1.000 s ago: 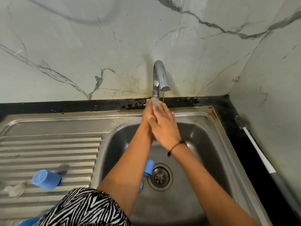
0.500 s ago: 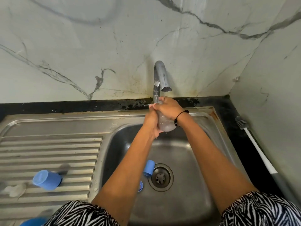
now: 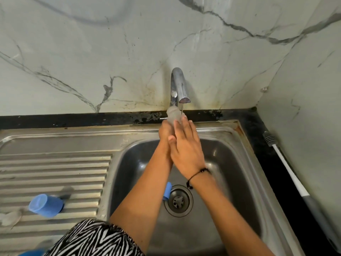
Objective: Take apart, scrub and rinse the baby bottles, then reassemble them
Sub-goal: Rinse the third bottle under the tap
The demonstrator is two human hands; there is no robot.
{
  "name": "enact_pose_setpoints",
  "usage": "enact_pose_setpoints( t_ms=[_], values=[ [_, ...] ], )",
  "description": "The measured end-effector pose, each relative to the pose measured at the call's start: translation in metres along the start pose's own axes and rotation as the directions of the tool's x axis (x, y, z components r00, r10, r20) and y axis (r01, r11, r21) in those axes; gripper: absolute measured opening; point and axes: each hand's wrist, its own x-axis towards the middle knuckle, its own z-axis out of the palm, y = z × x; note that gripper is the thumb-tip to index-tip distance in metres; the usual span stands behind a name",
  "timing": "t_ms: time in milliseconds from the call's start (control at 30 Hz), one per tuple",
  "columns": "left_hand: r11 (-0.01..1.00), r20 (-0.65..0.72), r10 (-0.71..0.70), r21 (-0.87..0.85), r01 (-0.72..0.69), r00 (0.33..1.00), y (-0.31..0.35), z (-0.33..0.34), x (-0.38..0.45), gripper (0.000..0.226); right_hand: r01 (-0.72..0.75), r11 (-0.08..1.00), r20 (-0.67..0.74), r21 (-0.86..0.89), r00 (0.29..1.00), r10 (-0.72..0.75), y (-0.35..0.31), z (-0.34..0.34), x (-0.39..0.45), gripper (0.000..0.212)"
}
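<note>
A: What grip does each hand have on the clear, frosted plastic baby bottle (image 3: 173, 115)?

B: The left hand (image 3: 164, 134) is under it, and its fingers are mostly hidden, so I cannot tell whether they curl round the bottle. The right hand (image 3: 186, 150) lies flat against it, fingers straight and together, released rather than clenched, pressing the bottle between the two palms.

A: And where is the bottle?

B: Held over the back rim of the stainless steel sink (image 3: 239, 163), its rounded end sticking out past the fingertips, just below the spout of the chrome tap (image 3: 178, 85). A thin stream of water falls from the spout beside it.

A: Any other bottle parts about?

B: A blue plastic cap (image 3: 46, 206) lies on its side on the ribbed steel draining board (image 3: 55, 172), with a cloudy clear piece (image 3: 9, 218) near it at the left edge. A smaller blue ring (image 3: 167, 193) sits in the basin, touching the round metal drain (image 3: 178, 200).

A: Anything to the right?

B: A white-handled bottle brush (image 3: 287, 172) with a grey bristle head lies on the black table (image 3: 267, 154) along the marble wall (image 3: 92, 52). The right wrist wears a thin black cord bracelet (image 3: 196, 175).
</note>
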Motion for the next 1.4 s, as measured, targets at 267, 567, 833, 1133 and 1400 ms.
enact_pose_setpoints(
  t_ms=[267, 567, 833, 1133, 1400],
  values=[
    [0.968, 0.231, 0.004, -0.246, 0.055, 0.973, -0.005, 0.014, 0.004, 0.044, -0.017, 0.903, -0.092, 0.429, 0.994, 0.062, 0.009, -0.007, 0.021, 0.04],
    [0.95, 0.112, -0.081, -0.292, 0.111, 0.99, 0.004, 0.004, 0.003, 0.042, -0.28, 0.72, 0.199, 0.635, 0.96, 0.197, 0.012, -0.022, 0.069, 0.015],
    [0.986, -0.12, 0.079, -0.138, -0.096, 0.99, -0.001, 0.028, 0.0, 0.033, -0.264, -0.193, 0.326, 0.945, 0.789, 0.52, 0.023, 0.003, 0.056, 0.016],
    [0.604, 0.16, 0.509, 0.634, -0.483, 0.846, -0.015, 0.014, 0.005, 0.082, -0.377, -0.481, 0.582, 0.792, 0.705, 0.405, 0.03, 0.012, 0.044, 0.038],
    [0.468, 0.278, 0.458, 0.732, -0.496, 0.844, -0.007, -0.002, 0.003, 0.073, -0.598, 0.06, 0.484, 0.799, 0.7, 0.525, 0.034, 0.011, 0.021, 0.034]
  ],
)
